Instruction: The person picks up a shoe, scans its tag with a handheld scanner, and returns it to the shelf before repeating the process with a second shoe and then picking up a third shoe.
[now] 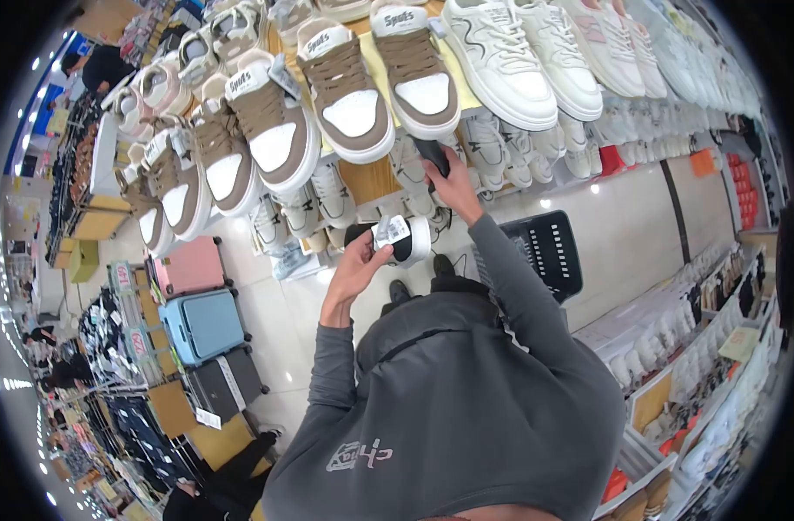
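Observation:
My left hand [360, 263] is closed around a small black-and-white shoe [420, 240], held low in front of my body. A whitish printed tag [391, 229] lies on the shoe, close to my thumb. My right hand [458, 187] grips a dark elongated object [433, 156], whose kind I cannot make out. That object's far end reaches just under the front of a brown-and-white sneaker [426, 97] on the upper shelf. Another brown-and-white sneaker [355, 117] sits to its left, and a white sneaker [512, 74] to its right.
Lower shelves hold rows of pale shoes [488, 152]. A black plastic basket [553, 256] stands on the floor by my right arm. Pink [193, 266] and blue suitcases [204, 326] stand at left. Shoe racks [666, 373] line the right side. Another person [102, 68] is at far upper left.

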The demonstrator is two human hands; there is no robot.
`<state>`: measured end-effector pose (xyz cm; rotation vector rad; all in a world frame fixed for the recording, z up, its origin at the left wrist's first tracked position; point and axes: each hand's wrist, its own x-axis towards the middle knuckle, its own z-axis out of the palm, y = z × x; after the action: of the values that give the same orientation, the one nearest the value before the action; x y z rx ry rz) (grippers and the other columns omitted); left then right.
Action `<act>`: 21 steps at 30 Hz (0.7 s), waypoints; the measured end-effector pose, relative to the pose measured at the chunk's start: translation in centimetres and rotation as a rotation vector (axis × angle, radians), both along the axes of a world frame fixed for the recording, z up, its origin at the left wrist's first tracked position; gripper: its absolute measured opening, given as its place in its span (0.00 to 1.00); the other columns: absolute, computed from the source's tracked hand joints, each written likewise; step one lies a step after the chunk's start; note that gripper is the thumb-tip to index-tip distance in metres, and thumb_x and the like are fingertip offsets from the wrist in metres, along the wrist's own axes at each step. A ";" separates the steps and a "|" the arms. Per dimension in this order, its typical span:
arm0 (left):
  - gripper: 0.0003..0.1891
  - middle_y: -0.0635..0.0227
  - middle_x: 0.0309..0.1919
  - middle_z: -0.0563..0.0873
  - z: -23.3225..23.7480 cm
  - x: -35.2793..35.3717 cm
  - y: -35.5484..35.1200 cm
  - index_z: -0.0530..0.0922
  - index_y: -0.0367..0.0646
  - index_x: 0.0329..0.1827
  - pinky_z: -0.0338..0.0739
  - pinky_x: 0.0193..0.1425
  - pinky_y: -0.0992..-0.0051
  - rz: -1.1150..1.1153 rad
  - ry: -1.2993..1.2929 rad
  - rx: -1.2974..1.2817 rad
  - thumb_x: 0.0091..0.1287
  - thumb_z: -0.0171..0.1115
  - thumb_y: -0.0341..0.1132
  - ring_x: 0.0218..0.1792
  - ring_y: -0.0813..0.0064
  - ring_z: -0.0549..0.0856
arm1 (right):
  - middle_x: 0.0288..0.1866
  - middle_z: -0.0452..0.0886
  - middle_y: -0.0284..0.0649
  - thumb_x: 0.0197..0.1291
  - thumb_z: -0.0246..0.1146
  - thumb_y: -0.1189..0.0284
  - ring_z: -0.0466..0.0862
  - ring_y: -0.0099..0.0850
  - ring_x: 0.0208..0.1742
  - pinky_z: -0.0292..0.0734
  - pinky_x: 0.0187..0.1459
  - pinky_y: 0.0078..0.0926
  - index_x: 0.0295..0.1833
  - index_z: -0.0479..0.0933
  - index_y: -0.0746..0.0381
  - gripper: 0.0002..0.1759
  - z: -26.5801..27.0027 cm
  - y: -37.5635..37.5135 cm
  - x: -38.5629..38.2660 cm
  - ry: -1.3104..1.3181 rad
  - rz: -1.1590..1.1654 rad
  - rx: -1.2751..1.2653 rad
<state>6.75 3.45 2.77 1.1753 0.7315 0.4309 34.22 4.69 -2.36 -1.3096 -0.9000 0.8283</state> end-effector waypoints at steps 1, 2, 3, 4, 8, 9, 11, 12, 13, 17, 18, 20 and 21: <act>0.23 0.69 0.57 0.85 0.0 -0.2 0.0 0.72 0.30 0.72 0.77 0.61 0.78 0.000 -0.011 -0.002 0.79 0.63 0.31 0.55 0.84 0.81 | 0.32 0.79 0.32 0.72 0.67 0.68 0.77 0.19 0.29 0.74 0.32 0.22 0.64 0.73 0.69 0.22 0.6 -1.3 -0.3 0.006 0.050 -0.028; 0.22 0.69 0.57 0.85 0.2 -0.4 -0.1 0.73 0.30 0.71 0.77 0.61 0.78 -0.001 -0.021 -0.005 0.79 0.63 0.31 0.54 0.84 0.81 | 0.31 0.78 0.31 0.72 0.67 0.68 0.77 0.19 0.28 0.73 0.31 0.22 0.63 0.74 0.69 0.21 1.2 -2.5 -0.6 0.013 0.100 -0.057; 0.21 0.70 0.57 0.85 0.5 -0.4 -0.2 0.74 0.30 0.70 0.77 0.61 0.78 -0.004 -0.030 -0.009 0.79 0.63 0.31 0.54 0.84 0.81 | 0.30 0.78 0.30 0.72 0.67 0.68 0.76 0.18 0.28 0.72 0.31 0.21 0.62 0.76 0.68 0.20 2.2 -3.9 -0.9 0.021 0.147 -0.088; 0.19 0.71 0.56 0.85 0.8 -0.5 -0.2 0.76 0.30 0.68 0.78 0.59 0.78 0.000 -0.019 0.002 0.80 0.62 0.32 0.53 0.85 0.81 | 0.28 0.76 0.27 0.71 0.69 0.67 0.73 0.17 0.27 0.70 0.30 0.20 0.59 0.79 0.67 0.18 3.8 -5.1 -1.6 0.025 0.143 -0.144; 0.17 0.71 0.51 0.86 0.2 -1.4 0.0 0.78 0.32 0.64 0.78 0.56 0.79 -0.047 0.041 0.044 0.80 0.62 0.35 0.50 0.86 0.81 | 0.30 0.77 0.26 0.70 0.71 0.64 0.71 0.16 0.28 0.70 0.31 0.20 0.61 0.79 0.66 0.22 7.0 -8.5 -3.0 -0.033 0.284 -0.290; 0.17 0.72 0.51 0.86 -0.2 -1.7 0.1 0.78 0.32 0.64 0.77 0.55 0.79 -0.056 0.046 0.050 0.80 0.62 0.35 0.49 0.86 0.80 | 0.30 0.77 0.27 0.70 0.71 0.64 0.71 0.16 0.28 0.70 0.31 0.20 0.61 0.79 0.67 0.22 7.0 -9.1 -3.5 -0.049 0.278 -0.261; 0.17 0.72 0.51 0.85 0.1 -1.9 0.1 0.78 0.32 0.64 0.77 0.54 0.79 -0.060 0.051 0.053 0.80 0.62 0.35 0.49 0.86 0.80 | 0.30 0.78 0.28 0.71 0.71 0.63 0.72 0.17 0.28 0.71 0.31 0.20 0.61 0.79 0.67 0.22 6.8 -10.0 -4.9 -0.079 0.267 -0.199; 0.17 0.72 0.51 0.86 0.1 -2.2 0.2 0.78 0.32 0.65 0.77 0.54 0.79 -0.066 0.054 0.054 0.81 0.62 0.35 0.49 0.86 0.80 | 0.33 0.81 0.30 0.70 0.71 0.65 0.75 0.17 0.31 0.74 0.35 0.19 0.59 0.80 0.67 0.20 6.2 -10.3 -5.4 -0.015 0.271 -0.203; 0.17 0.72 0.51 0.86 0.6 -2.3 0.2 0.78 0.32 0.65 0.77 0.54 0.79 -0.058 0.047 0.052 0.80 0.62 0.34 0.49 0.86 0.81 | 0.34 0.82 0.31 0.69 0.72 0.66 0.76 0.16 0.33 0.74 0.36 0.19 0.58 0.80 0.67 0.19 6.1 -10.6 -5.9 0.027 0.285 -0.254; 0.17 0.73 0.49 0.87 0.7 -3.4 0.3 0.79 0.34 0.63 0.78 0.54 0.79 -0.056 0.039 0.016 0.77 0.66 0.33 0.48 0.87 0.81 | 0.37 0.85 0.34 0.67 0.73 0.71 0.79 0.19 0.36 0.77 0.42 0.21 0.57 0.80 0.67 0.17 6.5 -11.5 -7.2 0.068 0.290 -0.360; 0.17 0.73 0.49 0.87 0.7 -3.7 0.4 0.79 0.34 0.63 0.78 0.54 0.79 -0.066 0.038 0.029 0.76 0.67 0.32 0.48 0.87 0.81 | 0.36 0.85 0.34 0.67 0.73 0.71 0.80 0.20 0.35 0.77 0.42 0.22 0.57 0.81 0.67 0.17 6.9 -11.6 -7.5 0.017 0.264 -0.361; 0.17 0.73 0.50 0.87 0.6 -4.4 0.5 0.80 0.35 0.63 0.77 0.55 0.78 -0.070 0.025 0.059 0.74 0.68 0.30 0.48 0.86 0.81 | 0.37 0.87 0.36 0.66 0.73 0.72 0.81 0.23 0.35 0.78 0.42 0.23 0.57 0.81 0.68 0.18 8.3 -11.8 -7.9 -0.101 0.256 -0.360; 0.17 0.73 0.50 0.87 0.6 -4.7 0.5 0.80 0.35 0.63 0.77 0.55 0.78 -0.065 0.015 0.078 0.73 0.68 0.29 0.48 0.85 0.81 | 0.38 0.87 0.37 0.66 0.73 0.72 0.82 0.24 0.35 0.79 0.43 0.24 0.57 0.81 0.68 0.18 9.4 -11.9 -7.7 -0.167 0.274 -0.356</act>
<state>2.05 3.98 3.38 1.2731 0.6927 0.4001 26.51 -7.22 7.02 -1.6037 -1.1164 1.1431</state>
